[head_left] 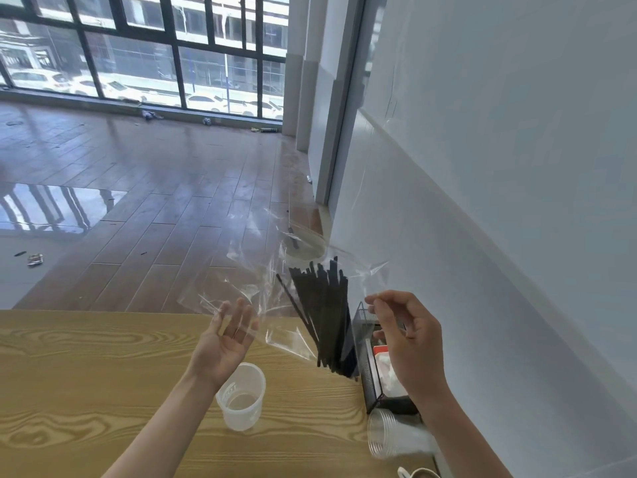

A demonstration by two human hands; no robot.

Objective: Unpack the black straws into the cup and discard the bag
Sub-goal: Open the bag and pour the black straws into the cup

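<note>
Your right hand [406, 334] pinches the edge of the clear bag [275, 288] and holds it up above the wooden table [103, 374]. The black straws [324, 315] are inside it, tilted. Your left hand [224, 343] is released, palm up, above the translucent cup [243, 398]. The cup's embossed marking is not readable.

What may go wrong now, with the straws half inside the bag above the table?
1. The right hand pinches only the clear bag, so the black straws may slide out past the cup, which does not seem to be beneath them.
2. The open left hand supports nothing; loose straws could scatter on the table.
</note>
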